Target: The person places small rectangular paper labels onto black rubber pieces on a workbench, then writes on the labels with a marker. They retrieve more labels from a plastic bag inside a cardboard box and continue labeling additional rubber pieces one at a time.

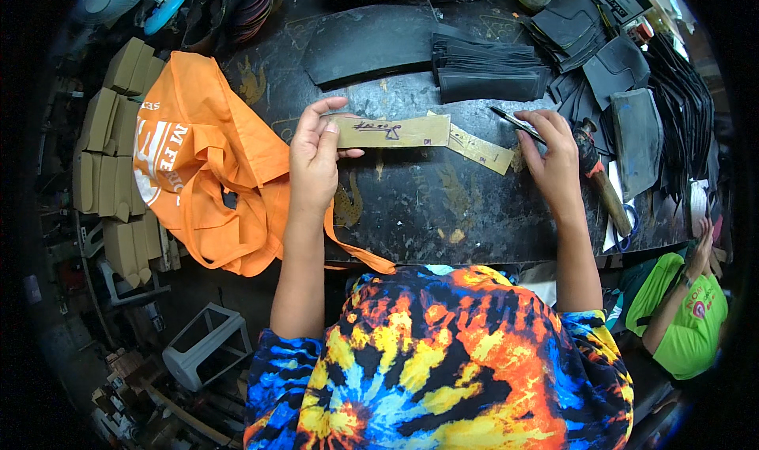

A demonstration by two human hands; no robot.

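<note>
My left hand (319, 140) grips one end of a tan cardboard strip (395, 131) with handwriting on it, thumb on top and fingers behind. A second tan strip (484, 151), also marked, slants down to the right from behind the first one's far end; whether the two are joined I cannot tell. In my right hand (551, 146) a slim dark pen (512, 120) is pinched, its tip toward the upper left. Just beyond the strips lies a stack of black rectangular pieces (492, 75), beside a larger thick black sheet stack (368, 45).
An orange cloth bag (217, 158) drapes over the table's left side. Right of my right hand lie a wooden-handled hammer (607, 193), blue-handled scissors (630, 225) and more black pieces (676, 110). A person in a green shirt (689, 316) sits at the right. A grey stool (207, 346) stands lower left.
</note>
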